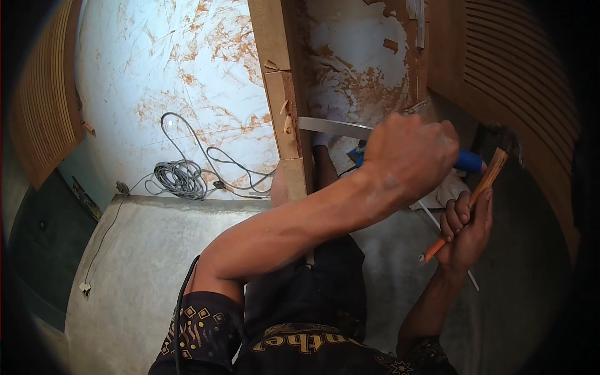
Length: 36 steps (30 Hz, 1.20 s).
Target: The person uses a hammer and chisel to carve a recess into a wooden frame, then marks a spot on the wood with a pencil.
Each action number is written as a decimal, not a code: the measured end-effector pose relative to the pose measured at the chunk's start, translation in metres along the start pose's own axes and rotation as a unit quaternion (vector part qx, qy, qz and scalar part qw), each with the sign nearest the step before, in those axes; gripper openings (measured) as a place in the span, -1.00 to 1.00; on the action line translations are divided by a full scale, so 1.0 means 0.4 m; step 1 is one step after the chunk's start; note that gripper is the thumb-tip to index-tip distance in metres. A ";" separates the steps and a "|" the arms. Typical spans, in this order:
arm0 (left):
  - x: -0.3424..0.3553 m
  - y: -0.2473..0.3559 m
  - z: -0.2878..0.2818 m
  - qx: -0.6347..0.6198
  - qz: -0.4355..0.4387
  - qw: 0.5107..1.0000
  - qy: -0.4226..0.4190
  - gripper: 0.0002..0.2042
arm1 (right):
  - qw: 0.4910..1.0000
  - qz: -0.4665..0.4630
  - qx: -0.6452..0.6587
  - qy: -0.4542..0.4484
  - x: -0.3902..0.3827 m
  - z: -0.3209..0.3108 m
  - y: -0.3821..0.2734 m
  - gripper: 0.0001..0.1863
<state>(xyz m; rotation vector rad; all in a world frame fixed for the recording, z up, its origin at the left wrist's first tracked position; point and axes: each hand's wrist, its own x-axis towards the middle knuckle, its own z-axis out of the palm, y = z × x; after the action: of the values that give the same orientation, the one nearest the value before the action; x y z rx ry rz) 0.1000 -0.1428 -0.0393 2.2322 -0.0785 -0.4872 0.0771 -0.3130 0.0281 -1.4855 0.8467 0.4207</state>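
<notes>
Chisel point(337, 128) held at the edge of a wooden board point(280, 90), hammer point(492, 173) gripped to the right

In the head view, the chisel is clasped by its blue handle in the left hand point(407, 150), the fingers fully curled around it. Its flat blade is pointed left to the board's edge, where wood chips point(287, 125) are scattered; firm contact cannot be told. The hammer's wooden shaft is closed upon by the right hand point(465, 228), below and to the right of the left hand; the hammer head is dimmed by shadow.

The chisel can be judged stiff and fairly light, best held by its handle, clear of the blade's end. The hammer is likely top-heavy, best gripped low on the shaft. The board looks rigid, though its edge may splinter.
</notes>
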 end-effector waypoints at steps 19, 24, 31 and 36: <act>0.018 -0.024 0.010 0.025 -0.005 0.996 0.091 -0.87 | 0.997 -0.049 -0.051 -0.039 -0.045 -0.010 -0.009 -0.38; 0.020 -0.036 0.015 0.031 -0.012 0.995 0.096 -0.86 | 0.999 -0.033 -0.024 -0.024 -0.062 -0.017 0.002 -0.38; 0.027 -0.037 0.011 0.033 -0.027 0.996 0.084 -0.84 | 0.996 -0.001 -0.069 -0.059 -0.040 -0.019 0.014 -0.38; 0.032 -0.042 0.008 0.040 -0.039 0.995 0.088 -0.84 | 0.990 0.032 -0.082 -0.114 -0.032 -0.027 0.016 -0.39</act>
<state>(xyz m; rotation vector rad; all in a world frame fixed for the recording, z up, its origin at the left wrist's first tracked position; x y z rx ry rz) 0.1089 -0.1371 -0.0579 2.3551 0.0829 -0.3320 0.0618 -0.3200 0.0341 -1.5293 0.6921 0.7086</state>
